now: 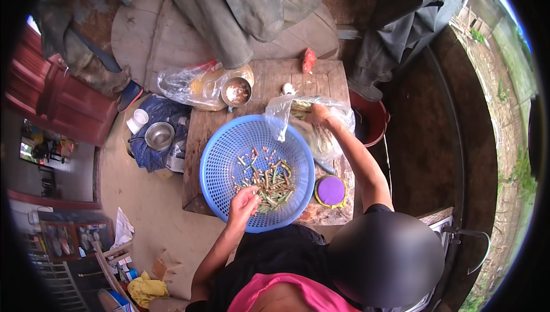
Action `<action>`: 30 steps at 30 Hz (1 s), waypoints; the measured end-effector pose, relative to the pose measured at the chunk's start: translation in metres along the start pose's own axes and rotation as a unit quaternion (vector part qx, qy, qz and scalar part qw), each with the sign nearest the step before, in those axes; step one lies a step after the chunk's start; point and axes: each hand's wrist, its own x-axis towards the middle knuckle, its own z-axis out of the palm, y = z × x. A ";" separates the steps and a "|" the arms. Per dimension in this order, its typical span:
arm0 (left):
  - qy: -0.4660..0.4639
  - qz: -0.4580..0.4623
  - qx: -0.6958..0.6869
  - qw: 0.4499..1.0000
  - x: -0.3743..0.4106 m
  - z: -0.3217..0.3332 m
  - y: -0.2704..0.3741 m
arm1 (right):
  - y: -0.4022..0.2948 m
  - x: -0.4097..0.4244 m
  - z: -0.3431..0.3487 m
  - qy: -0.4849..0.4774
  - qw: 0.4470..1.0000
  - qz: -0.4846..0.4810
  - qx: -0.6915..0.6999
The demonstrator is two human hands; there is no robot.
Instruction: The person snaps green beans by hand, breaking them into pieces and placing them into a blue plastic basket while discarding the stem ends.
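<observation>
A blue plastic colander basket (215, 153) stands at the near edge of a low wooden table (202, 134). Cut pieces of long beans (273, 189) and some loose bean seeds lie inside it. My left hand (244, 207) is over the basket's near side, fingers curled towards the thumb; whether a piece is between them I cannot tell. My right hand (320, 115) reaches into a clear plastic bag (331, 140) of whole beans (300, 108), right of the basket. Its fingertips are hidden among the beans. The bag's edge hangs over the basket rim.
Beside the bag are a knife (325, 166) and a purple-lidded container (331, 191). A metal cup (236, 91), a plastic bag with yellowish contents (202, 84) and a red packet (308, 61) lie farther back. A red bucket (376, 123) stands right; a metal bowl (159, 136) sits left.
</observation>
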 end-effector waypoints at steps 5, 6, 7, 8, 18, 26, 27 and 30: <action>0.067 0.269 0.405 0.871 0.062 0.058 0.068 | -0.019 -0.012 -0.008 0.024 0.996 -0.081 -0.033; 0.083 0.296 0.465 0.831 0.078 0.065 0.077 | -0.022 -0.016 -0.008 0.025 0.994 -0.104 -0.019; 0.104 0.299 0.542 0.778 0.093 0.071 0.081 | -0.029 -0.025 -0.010 0.023 0.993 -0.113 -0.005; 0.110 0.252 0.562 0.780 0.103 0.081 0.087 | -0.029 -0.028 -0.009 0.018 0.993 -0.119 0.010; 0.182 0.203 0.221 0.936 0.226 0.027 0.075 | 0.023 -0.059 -0.035 -0.061 0.948 -0.182 0.255; 0.202 0.017 0.097 0.974 0.238 0.029 0.096 | 0.045 -0.077 -0.054 0.046 0.874 -0.229 0.426; 0.187 0.018 0.117 0.975 0.237 0.028 0.091 | 0.044 -0.078 -0.054 0.084 0.864 -0.241 0.435; 0.125 0.005 0.164 0.979 0.237 0.028 0.085 | 0.037 -0.080 -0.057 0.093 0.799 -0.277 0.525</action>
